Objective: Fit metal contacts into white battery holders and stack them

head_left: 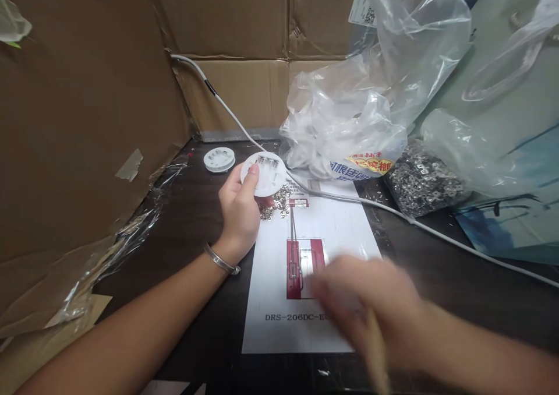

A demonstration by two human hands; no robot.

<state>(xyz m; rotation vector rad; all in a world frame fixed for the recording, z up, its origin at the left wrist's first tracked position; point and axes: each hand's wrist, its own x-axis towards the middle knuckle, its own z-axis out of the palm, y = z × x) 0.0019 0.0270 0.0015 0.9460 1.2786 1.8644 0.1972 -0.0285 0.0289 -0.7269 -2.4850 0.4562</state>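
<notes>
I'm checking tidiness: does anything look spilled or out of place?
Small shiny metal pieces lie scattered and uncontained on the white printed paper sheet, whereas silvery metal parts sit inside a clear plastic bag; possibly deliberate.

White plastic disc (274,182), round, tilted in left hand (240,205), metal contacts (274,164) toward far edge; slim tan stick (376,348), motion-blurred, in right hand (367,296).

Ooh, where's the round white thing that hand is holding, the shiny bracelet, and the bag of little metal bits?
Round white disc (273,179): head view, on its bare white face.
Shiny bracelet (218,260): head view, on its metal band.
Bag of little metal bits (425,180): head view, on its bulging, filled part.
</notes>
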